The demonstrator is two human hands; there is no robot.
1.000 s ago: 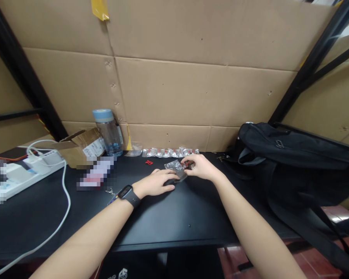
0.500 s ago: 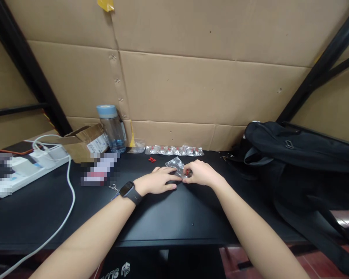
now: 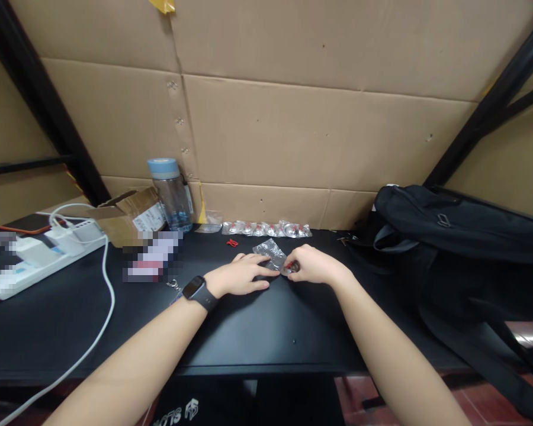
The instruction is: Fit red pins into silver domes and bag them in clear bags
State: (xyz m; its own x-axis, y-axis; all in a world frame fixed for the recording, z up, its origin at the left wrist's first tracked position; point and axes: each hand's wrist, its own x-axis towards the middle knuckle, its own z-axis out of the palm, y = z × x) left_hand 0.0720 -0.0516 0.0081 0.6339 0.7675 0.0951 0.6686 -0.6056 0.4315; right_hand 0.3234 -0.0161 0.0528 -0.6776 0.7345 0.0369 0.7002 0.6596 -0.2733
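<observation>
A clear plastic bag [image 3: 270,251] lies on the black table, with my left hand [image 3: 244,275] at its near left side. The fingers of that hand are spread, and its fingertips touch the bag's lower edge. My right hand [image 3: 308,265] pinches a small round item with red on it [image 3: 289,268] at the bag's right corner. Part of that item is hidden by the fingers. Behind the hands, several small clear packets with red bits [image 3: 270,229] form a row along the cardboard wall. A small red piece [image 3: 232,242] lies left of the bag.
A bottle with a blue lid [image 3: 171,195] and an open cardboard box [image 3: 127,219] stand at the back left. Nearer are a power strip [image 3: 82,239] and white cable [image 3: 109,284]. A black backpack [image 3: 462,254] fills the right side.
My right hand has shifted slightly right and turned, and the round item now sits lower and flatter in its fingers. My left hand has stayed in place.
</observation>
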